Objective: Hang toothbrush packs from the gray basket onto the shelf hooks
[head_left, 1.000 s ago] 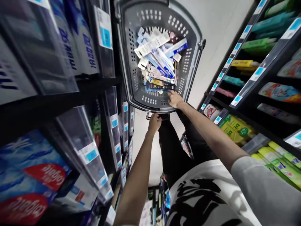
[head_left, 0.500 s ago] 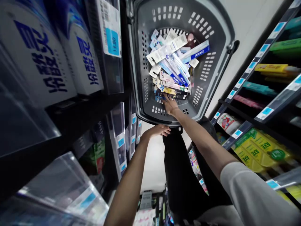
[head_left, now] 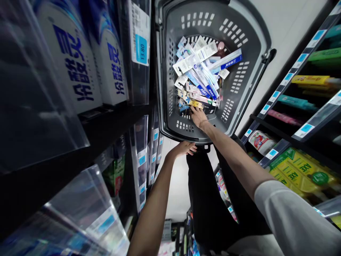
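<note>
A grey plastic shopping basket holds a heap of packaged toothbrushes, several in clear blister packs with white and blue cards. My right hand reaches into the basket, fingers a little apart, its fingertips against a yellow-and-black package at the near end of the heap. Part of those fingertips is hidden among the packages. Just outside the basket's near rim, my left hand rests with its fingers loosely stretched, close to or touching the rim.
To the left, a dark shelf carries white-and-blue toothpaste boxes behind clear panels and a price label. Shelves on the right hold colourful tubes, a white container and yellow AXE bottles. Pale floor shows below.
The view has shifted, so the basket and shelves appear further right. My right hand's fingers have moved slightly over the yellow-and-black package. My left hand has stayed at the near rim.
</note>
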The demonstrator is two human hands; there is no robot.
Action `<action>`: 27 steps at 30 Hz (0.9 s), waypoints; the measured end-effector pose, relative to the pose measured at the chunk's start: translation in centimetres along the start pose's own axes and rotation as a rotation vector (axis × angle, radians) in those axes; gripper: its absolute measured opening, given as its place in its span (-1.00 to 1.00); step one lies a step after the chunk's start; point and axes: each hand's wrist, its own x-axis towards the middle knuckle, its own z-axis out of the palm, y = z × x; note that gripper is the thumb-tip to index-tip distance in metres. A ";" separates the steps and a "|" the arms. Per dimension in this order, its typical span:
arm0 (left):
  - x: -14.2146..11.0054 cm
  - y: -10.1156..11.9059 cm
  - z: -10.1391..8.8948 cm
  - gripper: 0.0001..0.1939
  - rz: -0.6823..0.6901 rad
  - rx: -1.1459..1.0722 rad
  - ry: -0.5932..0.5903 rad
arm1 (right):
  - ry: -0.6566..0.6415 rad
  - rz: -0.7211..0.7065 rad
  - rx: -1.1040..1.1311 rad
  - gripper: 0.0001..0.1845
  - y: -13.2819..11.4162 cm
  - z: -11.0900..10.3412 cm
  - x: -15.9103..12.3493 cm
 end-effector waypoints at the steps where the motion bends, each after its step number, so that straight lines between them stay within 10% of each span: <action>1: 0.0 -0.1 0.1 -0.38 0.005 -0.003 0.013 | -0.012 -0.048 -0.001 -0.54 0.1 -0.2 -0.3; 16: -1.4 -0.2 6.1 -0.70 0.202 0.138 0.593 | 0.112 -0.181 0.101 -0.48 0.7 -5.1 -14.1; 27: -15.9 6.8 19.0 -0.01 0.693 0.092 1.130 | 0.455 -0.317 0.452 -0.56 -9.6 -16.8 -34.9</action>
